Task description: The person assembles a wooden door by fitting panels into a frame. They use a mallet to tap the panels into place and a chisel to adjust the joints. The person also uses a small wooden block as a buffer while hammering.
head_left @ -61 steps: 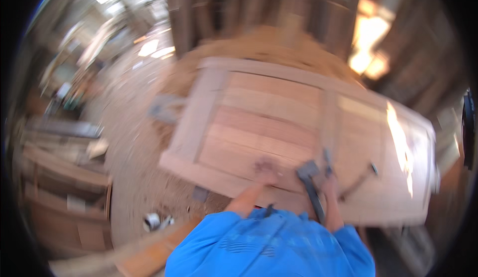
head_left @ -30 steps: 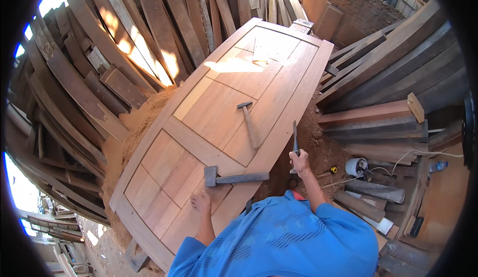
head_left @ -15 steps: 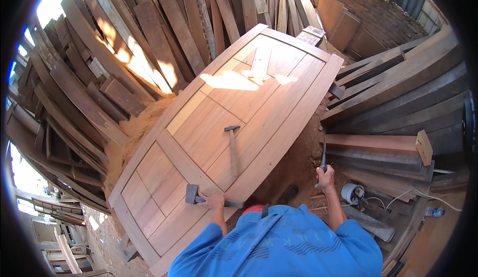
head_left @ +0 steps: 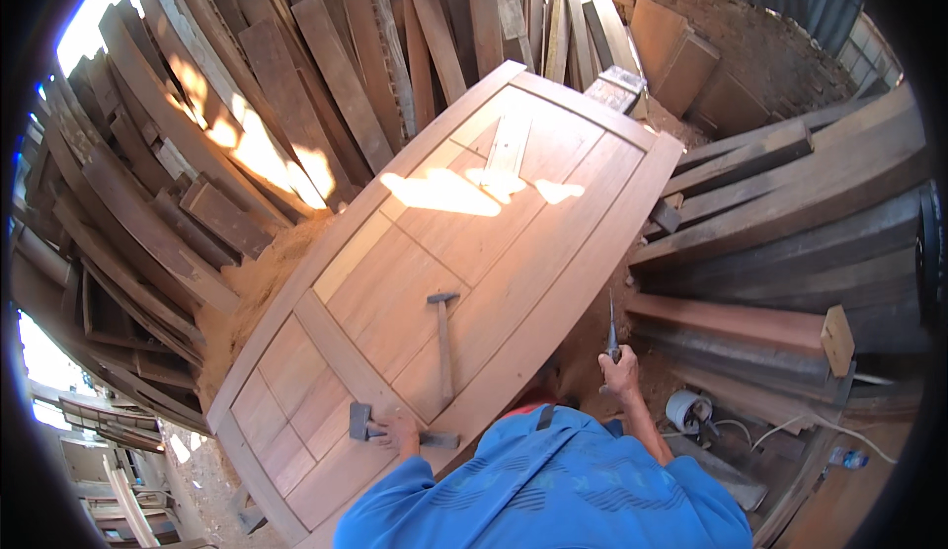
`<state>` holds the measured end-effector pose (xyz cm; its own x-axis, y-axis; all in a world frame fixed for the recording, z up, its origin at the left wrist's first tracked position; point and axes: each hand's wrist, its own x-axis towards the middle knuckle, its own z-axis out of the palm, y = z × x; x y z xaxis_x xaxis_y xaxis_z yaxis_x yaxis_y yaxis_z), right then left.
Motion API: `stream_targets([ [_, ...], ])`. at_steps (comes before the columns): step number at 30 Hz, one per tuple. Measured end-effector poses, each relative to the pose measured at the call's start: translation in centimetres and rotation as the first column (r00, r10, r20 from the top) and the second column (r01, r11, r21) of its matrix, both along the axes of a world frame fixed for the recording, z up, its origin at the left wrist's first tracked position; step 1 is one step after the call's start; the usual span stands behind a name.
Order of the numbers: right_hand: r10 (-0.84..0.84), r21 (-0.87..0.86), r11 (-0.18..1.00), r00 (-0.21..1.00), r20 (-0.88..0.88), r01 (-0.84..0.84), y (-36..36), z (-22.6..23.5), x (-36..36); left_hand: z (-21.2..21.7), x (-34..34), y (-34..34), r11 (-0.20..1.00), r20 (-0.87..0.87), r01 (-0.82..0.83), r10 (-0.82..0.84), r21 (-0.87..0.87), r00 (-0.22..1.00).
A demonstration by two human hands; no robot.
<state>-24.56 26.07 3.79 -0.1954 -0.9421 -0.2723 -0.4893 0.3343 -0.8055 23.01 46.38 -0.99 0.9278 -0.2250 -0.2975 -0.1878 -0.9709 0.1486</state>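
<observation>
A large panelled wooden door point(head_left: 484, 337) lies slanting in front of me. On its near part, my left hand point(head_left: 400, 435) closes round a dark tool point(head_left: 359, 421) with a square, blocky end; its thick dark bar sticks out on the hand's other side. Right of the door, my right hand point(head_left: 621, 369) grips a slim, pointed tool point(head_left: 613, 327) with a dark handle, its tip pointing away from me. Its exact kind is unclear. A hammer point(head_left: 444, 347) with a wooden handle rests on the door between my hands, touched by neither.
Long boards point(head_left: 341, 80) lean in rows at the back and left. Stacked beams point(head_left: 780, 213) stand at the right, beside a reddish plank point(head_left: 731, 318). A white round device point(head_left: 688, 409) with a cable and a plastic bottle point(head_left: 849, 458) lie near right. Sawdust point(head_left: 259, 277) is heaped left of the door.
The view has shifted slightly, so most things sit a little lower and further left. Both hands keep their holds; the right hand with its pointed tool has come somewhat closer to the door.
</observation>
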Motion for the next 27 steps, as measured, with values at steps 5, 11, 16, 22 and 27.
stream_targets([
  [5,0.059,0.064,0.997,0.988,-0.143,-0.050,-6.8,2.9,-0.1,0.5,-0.9,-12.0,0.932,0.080,0.337,-0.329,-0.134,0.941],
  [11,0.131,0.056,0.991,0.979,-0.156,-0.124,-16.2,4.1,5.6,-0.4,-5.4,-32.4,0.639,0.101,0.687,-0.703,-0.345,0.704],
  [16,0.117,0.190,0.976,0.992,-0.041,-0.107,-21.4,4.7,13.5,-2.6,-9.1,-38.1,0.840,-0.071,0.542,-0.543,-0.040,0.837],
  [22,0.292,0.052,0.956,0.954,-0.072,-0.288,-25.6,-10.7,11.9,0.2,-10.1,-38.9,0.825,-0.111,0.559,-0.550,0.085,0.828],
  [27,0.562,0.150,0.827,0.796,-0.224,-0.542,-28.0,-9.0,15.5,-0.5,-9.9,-39.0,0.855,-0.158,0.506,-0.488,0.111,0.859],
])
